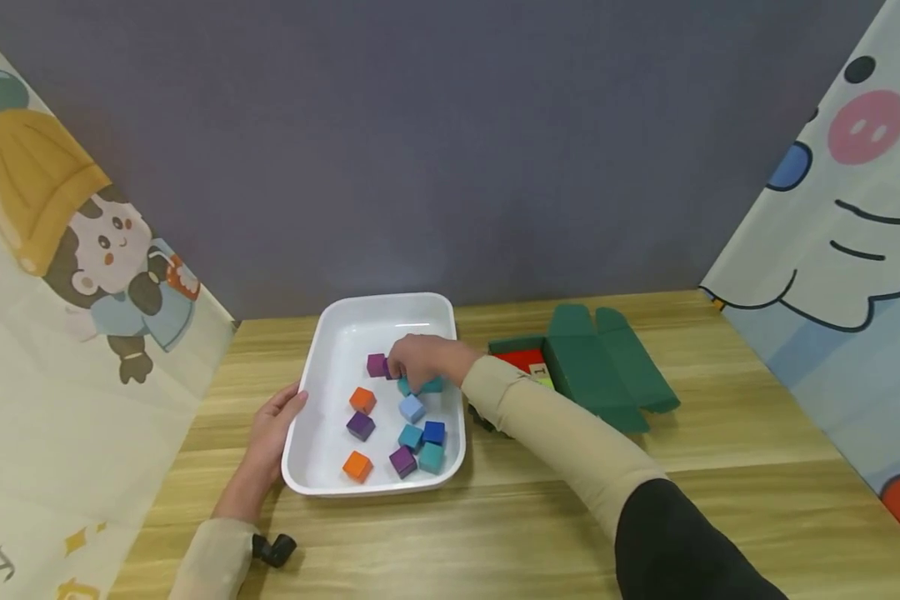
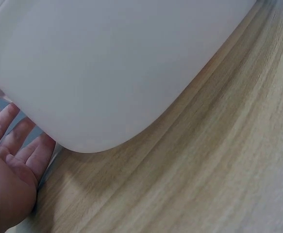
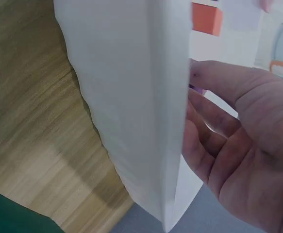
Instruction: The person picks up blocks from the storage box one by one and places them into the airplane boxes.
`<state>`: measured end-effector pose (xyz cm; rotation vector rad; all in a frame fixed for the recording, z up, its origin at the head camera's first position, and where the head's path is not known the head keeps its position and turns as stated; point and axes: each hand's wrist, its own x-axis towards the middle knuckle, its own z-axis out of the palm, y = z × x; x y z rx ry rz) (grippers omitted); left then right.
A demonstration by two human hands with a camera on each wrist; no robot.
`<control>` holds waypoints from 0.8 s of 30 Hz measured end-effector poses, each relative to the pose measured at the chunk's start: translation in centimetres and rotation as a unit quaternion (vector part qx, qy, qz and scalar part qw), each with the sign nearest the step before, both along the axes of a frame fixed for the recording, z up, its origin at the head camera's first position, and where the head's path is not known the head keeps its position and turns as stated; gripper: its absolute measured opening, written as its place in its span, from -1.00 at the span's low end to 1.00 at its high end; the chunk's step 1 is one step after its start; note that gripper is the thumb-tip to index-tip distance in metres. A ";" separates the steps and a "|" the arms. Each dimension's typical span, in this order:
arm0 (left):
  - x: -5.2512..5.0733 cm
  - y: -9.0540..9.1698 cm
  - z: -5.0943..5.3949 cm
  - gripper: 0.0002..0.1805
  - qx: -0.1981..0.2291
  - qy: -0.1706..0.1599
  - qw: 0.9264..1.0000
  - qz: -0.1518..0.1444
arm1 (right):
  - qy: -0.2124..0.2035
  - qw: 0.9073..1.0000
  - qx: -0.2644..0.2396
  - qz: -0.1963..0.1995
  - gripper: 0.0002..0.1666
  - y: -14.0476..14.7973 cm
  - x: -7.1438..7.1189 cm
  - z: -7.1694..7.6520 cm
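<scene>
Nearby, on the wooden table (image 1: 540, 533), the white tray (image 1: 330, 350) holds flat-faced cubes (image 1: 357, 467) in orange, purple, teal and blue. My left hand (image 1: 270, 429) touches its left rim, fingers relaxed; farther in, my right hand (image 1: 422, 358) dips inside the tray's right side, thumb and forefinger pinching a purple cube (image 3: 195, 89). Beyond rises a grey wall (image 1: 450, 150).

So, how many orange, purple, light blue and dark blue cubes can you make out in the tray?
Orange cubes: 2
Purple cubes: 4, one partly hidden by the right hand
Light blue cube: 1
Dark blue cube: 1
Total: 8
</scene>
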<state>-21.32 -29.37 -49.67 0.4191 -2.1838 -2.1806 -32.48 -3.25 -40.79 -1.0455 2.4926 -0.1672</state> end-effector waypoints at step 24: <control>-0.1 0.1 0.2 -0.33 0.002 -0.002 1.000 -0.004 | 0.087 0.996 -0.001 0.016 -0.60 2.8 1.3 5.4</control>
